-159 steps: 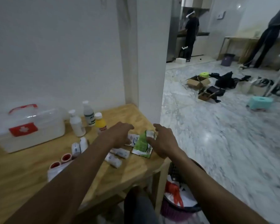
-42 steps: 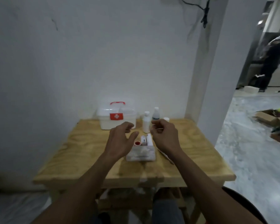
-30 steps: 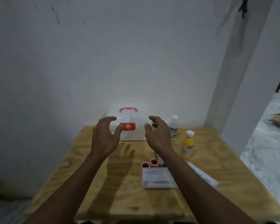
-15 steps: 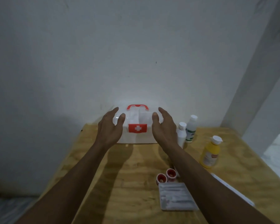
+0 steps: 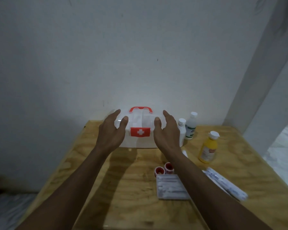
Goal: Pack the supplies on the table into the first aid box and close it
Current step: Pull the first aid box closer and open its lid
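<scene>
A white first aid box [image 5: 140, 141] with a red handle and a red cross latch stands closed at the back of the wooden table [image 5: 136, 185], against the wall. My left hand [image 5: 111, 131] is at its left end and my right hand [image 5: 166, 131] at its right end, both with fingers spread and holding nothing; whether they touch the box I cannot tell. To the right stand two white bottles [image 5: 191, 126] and a yellow bottle [image 5: 208, 147]. Nearer lie two red-capped tubs [image 5: 164, 169], a flat clear packet [image 5: 170, 186] and a long white wrapped packet [image 5: 224, 183].
A white wall rises right behind the table. A white pillar [image 5: 264, 80] stands at the right, with marble floor [image 5: 286, 155] beyond the table's right edge. Bare wood lies in front of the box and along the left half of the table.
My head has swung from the right side of the table to face the box. Both hands left the packets and reached forward to the two ends of the box.
</scene>
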`<state>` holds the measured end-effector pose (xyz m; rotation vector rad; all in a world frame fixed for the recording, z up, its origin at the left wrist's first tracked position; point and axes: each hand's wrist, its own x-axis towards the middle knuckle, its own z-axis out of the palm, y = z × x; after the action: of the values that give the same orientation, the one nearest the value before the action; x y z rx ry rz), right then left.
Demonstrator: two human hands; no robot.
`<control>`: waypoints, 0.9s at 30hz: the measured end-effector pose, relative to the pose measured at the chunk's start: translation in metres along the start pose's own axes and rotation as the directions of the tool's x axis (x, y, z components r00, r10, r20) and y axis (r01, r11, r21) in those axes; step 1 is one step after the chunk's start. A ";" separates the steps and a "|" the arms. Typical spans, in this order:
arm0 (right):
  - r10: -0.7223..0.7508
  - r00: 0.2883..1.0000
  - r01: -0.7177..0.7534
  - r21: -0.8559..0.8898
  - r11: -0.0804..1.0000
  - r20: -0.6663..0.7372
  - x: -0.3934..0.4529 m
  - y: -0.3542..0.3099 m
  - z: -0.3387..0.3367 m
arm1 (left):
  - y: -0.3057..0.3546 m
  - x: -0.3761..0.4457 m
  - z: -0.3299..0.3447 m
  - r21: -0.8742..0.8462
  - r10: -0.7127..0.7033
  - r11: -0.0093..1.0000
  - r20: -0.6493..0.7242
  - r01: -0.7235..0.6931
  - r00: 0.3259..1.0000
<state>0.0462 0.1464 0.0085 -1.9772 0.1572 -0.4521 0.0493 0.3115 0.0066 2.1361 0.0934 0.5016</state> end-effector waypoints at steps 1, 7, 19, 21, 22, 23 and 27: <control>-0.008 1.000 0.007 -0.029 1.000 -0.020 -0.004 -0.002 -0.001 | 0.001 0.000 0.000 0.015 -0.001 1.000 -0.004 0.001 1.000; 0.121 0.965 -0.078 0.183 0.980 -0.234 -0.044 -0.030 0.013 | 0.015 0.022 0.004 0.174 0.042 0.984 0.003 -0.042 0.999; 0.661 0.749 -0.484 0.639 0.598 -0.051 -0.036 -0.034 0.052 | 0.008 0.044 0.014 0.292 0.014 0.955 0.152 -0.058 0.988; 0.640 0.767 -0.472 0.633 0.614 -0.049 -0.037 -0.033 0.050 | 0.007 0.043 0.014 0.287 0.021 0.956 0.156 -0.066 0.987; 0.623 0.780 -0.460 0.623 0.632 -0.055 -0.036 -0.032 0.050 | 0.007 0.043 0.014 0.281 0.027 0.957 0.154 -0.070 0.988; 0.602 0.796 -0.446 0.607 0.658 -0.067 -0.035 -0.033 0.050 | 0.007 0.044 0.014 0.277 0.031 0.958 0.152 -0.072 0.988; 0.339 0.927 -0.255 0.388 0.886 -0.163 -0.042 -0.035 0.039 | 0.007 0.042 0.009 0.287 0.038 0.955 0.142 -0.078 0.989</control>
<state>0.0192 0.2081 0.0151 -1.5026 0.4850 -0.4661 0.0900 0.3109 0.0214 2.4624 0.0296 0.3944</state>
